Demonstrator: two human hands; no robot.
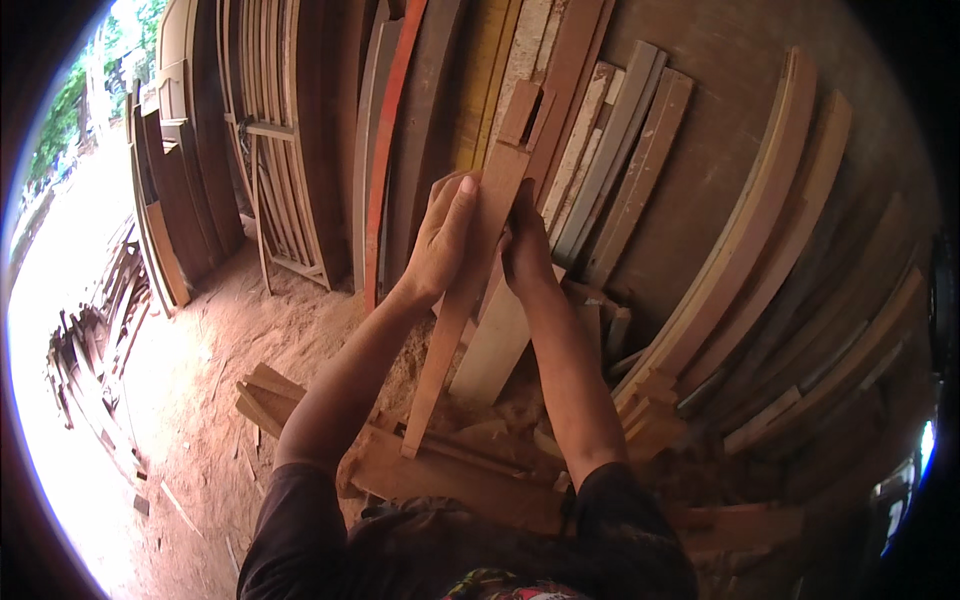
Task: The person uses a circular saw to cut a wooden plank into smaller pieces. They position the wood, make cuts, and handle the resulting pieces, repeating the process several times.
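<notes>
Both hands hold a long wooden plank (499,188) that slants from near my body up to the far side. Its far end has a notched, slotted cut, and its near end is narrower in view. Wrapped round its left edge is my left hand (436,240), with the thumb lying up along the wood. My right hand (527,250) grips the right edge at about the same height, and its fingers are partly hidden in shadow behind the plank.
Boards lean on the wall ahead, among them a red-edged strip (386,150) and a grey plank (612,150). Long curved-looking beams (745,240) stand at the right. Wooden blocks (270,395) and a board (450,475) lie low before me. Scrap sticks (95,365) are piled left on the sawdust-covered ground (215,345).
</notes>
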